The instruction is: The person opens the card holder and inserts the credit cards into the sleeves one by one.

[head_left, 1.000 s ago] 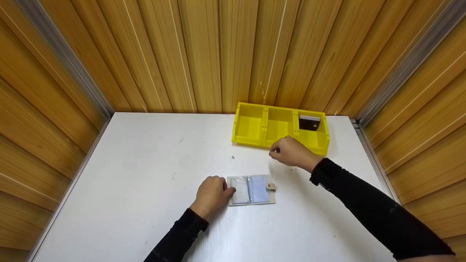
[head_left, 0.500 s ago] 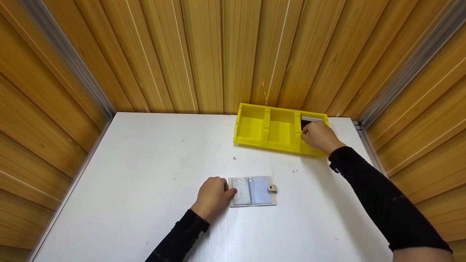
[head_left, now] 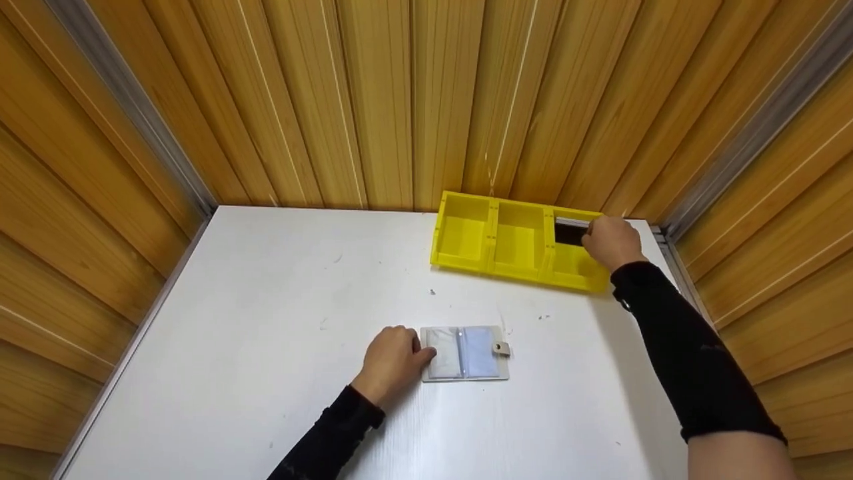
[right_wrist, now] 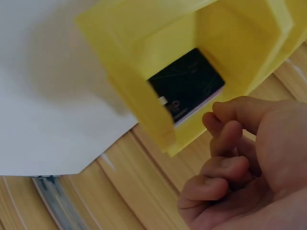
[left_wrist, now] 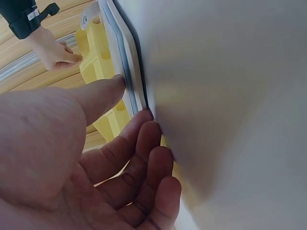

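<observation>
An open card holder [head_left: 480, 353] with clear sleeves and a snap strap lies flat on the white table. My left hand [head_left: 393, 360] pinches its left edge; in the left wrist view the thumb lies on top of the card holder [left_wrist: 128, 62] with fingertips at its edge. My right hand [head_left: 612, 241] is over the right end of a yellow three-compartment bin [head_left: 520, 267]. In the right wrist view that hand [right_wrist: 235, 158] has curled fingers, the thumb against the index finger, nothing between them. A stack of cards [right_wrist: 187, 88], black on its face, stands just beyond the fingertips.
The bin's middle [head_left: 520, 243] and left [head_left: 463, 233] compartments show bare yellow floors. Wood-plank walls [head_left: 373, 100] enclose the table [head_left: 280, 320] at the back and sides, with metal rails [head_left: 753, 133] at the corners.
My right hand has moved from in front of the bin's middle, rightward and away from me, to the right compartment with the cards. My left hand stays on the card holder.
</observation>
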A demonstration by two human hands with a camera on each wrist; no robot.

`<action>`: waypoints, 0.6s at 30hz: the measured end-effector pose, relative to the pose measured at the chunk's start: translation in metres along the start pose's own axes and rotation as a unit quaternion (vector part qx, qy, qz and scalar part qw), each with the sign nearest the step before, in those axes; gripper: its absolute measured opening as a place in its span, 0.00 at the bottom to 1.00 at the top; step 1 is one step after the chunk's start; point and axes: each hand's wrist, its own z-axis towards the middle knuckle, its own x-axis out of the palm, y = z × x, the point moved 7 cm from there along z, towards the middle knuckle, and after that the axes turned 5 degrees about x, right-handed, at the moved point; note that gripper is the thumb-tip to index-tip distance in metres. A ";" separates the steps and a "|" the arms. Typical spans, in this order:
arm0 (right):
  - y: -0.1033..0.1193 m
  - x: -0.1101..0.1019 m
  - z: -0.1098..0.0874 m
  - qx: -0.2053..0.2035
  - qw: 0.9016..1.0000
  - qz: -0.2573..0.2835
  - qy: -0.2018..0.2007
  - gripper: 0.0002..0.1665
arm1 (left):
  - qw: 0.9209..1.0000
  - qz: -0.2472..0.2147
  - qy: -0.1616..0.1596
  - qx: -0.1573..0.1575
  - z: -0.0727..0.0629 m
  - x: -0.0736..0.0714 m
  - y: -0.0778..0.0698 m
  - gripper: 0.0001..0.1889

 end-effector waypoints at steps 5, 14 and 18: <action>-0.010 0.003 0.006 -0.002 1.000 -0.001 -0.015 0.15 | 1.000 -0.003 0.007 -0.007 -0.001 0.002 0.002 0.18; -0.020 0.008 0.011 -0.020 1.000 -0.010 -0.021 0.15 | 1.000 -0.003 -0.004 0.003 -0.002 -0.001 0.000 0.17; -0.020 0.008 0.013 -0.037 0.998 -0.019 -0.036 0.15 | 1.000 0.002 -0.013 0.014 -0.002 -0.002 -0.001 0.17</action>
